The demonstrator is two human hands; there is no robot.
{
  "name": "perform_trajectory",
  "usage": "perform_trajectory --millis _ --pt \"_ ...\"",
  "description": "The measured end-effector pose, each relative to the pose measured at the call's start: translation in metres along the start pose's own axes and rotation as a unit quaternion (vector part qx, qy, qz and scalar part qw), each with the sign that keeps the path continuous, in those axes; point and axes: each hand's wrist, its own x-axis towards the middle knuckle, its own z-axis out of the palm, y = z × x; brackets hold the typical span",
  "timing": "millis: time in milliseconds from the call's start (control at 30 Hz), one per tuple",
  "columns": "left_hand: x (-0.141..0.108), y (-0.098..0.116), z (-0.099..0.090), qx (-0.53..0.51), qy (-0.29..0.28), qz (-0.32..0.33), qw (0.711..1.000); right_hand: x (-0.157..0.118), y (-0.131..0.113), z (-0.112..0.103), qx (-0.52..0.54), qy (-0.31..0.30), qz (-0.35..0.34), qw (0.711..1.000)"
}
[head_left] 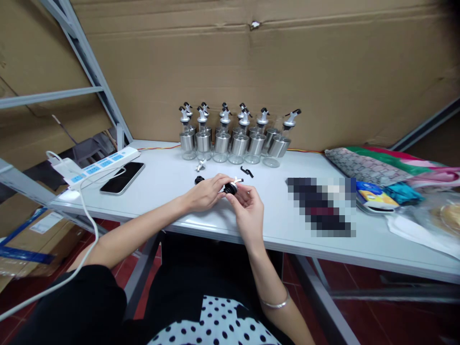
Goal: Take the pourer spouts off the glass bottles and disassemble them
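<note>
Between my hands, above the front part of the table, is a bottle pourer (230, 188) with a ribbed black stopper and a white spout. My right hand (249, 207) grips it from the right, thumb on the black stopper. My left hand (207, 193) closes on its left side, fingertips against the black part. Just behind my left hand lies a small black piece (199, 179), partly covered by the hand. A loose white spout part (200, 166) and a black lever-like piece (247, 172) lie farther back.
Several glass bottles (222, 143) with steel sleeves, most with pourers, stand at the back. Left are a phone (123, 178) and a power strip (104, 165) with a white cable. Right lie a blurred-out dark item (319, 206), a tissue pack (375, 194) and coloured cloth (391, 165).
</note>
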Motion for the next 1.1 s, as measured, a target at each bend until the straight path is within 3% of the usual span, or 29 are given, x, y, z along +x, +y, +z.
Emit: perform_trajectory --millis 467,733,867,967,1100 --pt "0.0004 0.0005 0.0026 0.000 0.013 -0.010 1.000 -0.0017 -0.0020 0.0004 -0.010 0.020 0.003 1.000" --pt "0.0013 -0.0020 0.0038 -0.020 0.052 0.020 0.998 -0.0032 0.0020 0.0024 -0.020 -0.032 0.054 0.998" --pt "0.0020 -0.0023 0.0032 -0.009 0.075 -0.009 0.997 -0.0014 0.0030 0.0007 -0.078 -0.036 0.048 0.995" --pt "0.0037 -0.0006 0.0008 0.022 0.036 -0.063 0.997 -0.0005 0.0021 -0.0004 -0.115 -0.013 0.028 0.993" --pt "0.0066 0.0034 -0.0030 0.040 -0.044 -0.091 0.994 -0.0006 0.0011 -0.0005 -0.081 0.007 0.017 0.997"
